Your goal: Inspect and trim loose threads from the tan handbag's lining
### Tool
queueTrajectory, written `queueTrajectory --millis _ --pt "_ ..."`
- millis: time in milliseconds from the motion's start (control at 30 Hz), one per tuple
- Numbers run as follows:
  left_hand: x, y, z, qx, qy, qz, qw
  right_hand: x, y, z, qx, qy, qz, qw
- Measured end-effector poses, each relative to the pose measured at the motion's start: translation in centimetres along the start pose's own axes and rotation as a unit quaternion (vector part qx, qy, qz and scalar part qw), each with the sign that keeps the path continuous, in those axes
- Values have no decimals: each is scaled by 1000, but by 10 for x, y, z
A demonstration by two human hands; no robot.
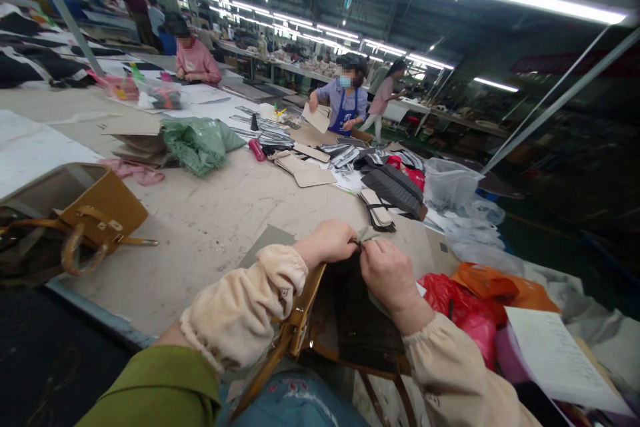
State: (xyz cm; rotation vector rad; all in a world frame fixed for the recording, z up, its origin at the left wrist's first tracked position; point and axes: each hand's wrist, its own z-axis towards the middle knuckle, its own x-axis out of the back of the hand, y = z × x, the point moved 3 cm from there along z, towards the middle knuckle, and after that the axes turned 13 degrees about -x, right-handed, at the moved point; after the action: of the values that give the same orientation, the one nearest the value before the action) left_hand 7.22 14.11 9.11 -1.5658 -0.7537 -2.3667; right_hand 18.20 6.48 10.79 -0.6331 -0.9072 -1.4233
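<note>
A brown handbag (363, 320) with mustard side trim and straps stands against the table's near edge, its mouth facing me. At its far rim, a bit of grey-green cloth (369, 233) is bunched up; it looks like part of the bag, perhaps its lining. My left hand (333, 241) is closed, its fingers pinching the rim at this cloth from the left. From the right, my right hand (387, 275) pinches the same spot, thumb and fingers pressed together. The fingertips almost meet, and anything small between them is hidden.
Another mustard handbag (105, 203) lies at the left edge. Green cloth (197, 143) and beige panels (305, 170) lie farther back on the table (200, 227). Red plastic bags (460, 303) and papers (560, 353) sit right. A co-worker in a blue apron (345, 110) holds panels across the table.
</note>
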Motion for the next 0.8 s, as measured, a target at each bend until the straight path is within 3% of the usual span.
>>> queueTrajectory --millis 100,167,233,333,367,433,500,600,800 --pt "3 1 -2 12 3 -1 1000 -3 8 1 -72 -4 103 992" --pt "6 1 -5 19 1 -10 1000 -5 15 2 -155 -26 215 964" --pt "9 1 -8 29 0 -15 999 -9 23 0 -265 -67 349 896" --pt "11 2 -11 34 1 -11 999 -17 33 -8 -390 -116 531 743" --pt "11 2 -11 31 1 -10 999 -18 36 -10 -409 -116 566 706" --pt "9 4 -10 25 0 -11 1000 -16 43 -13 -424 -96 590 680" --pt "8 4 -8 26 0 -11 1000 -11 49 -14 -418 -72 569 704" --pt "6 3 -7 30 0 -10 999 -3 52 -11 -390 -56 497 773" --pt "6 1 -8 33 8 -3 999 -6 35 -5 -301 -92 368 875"
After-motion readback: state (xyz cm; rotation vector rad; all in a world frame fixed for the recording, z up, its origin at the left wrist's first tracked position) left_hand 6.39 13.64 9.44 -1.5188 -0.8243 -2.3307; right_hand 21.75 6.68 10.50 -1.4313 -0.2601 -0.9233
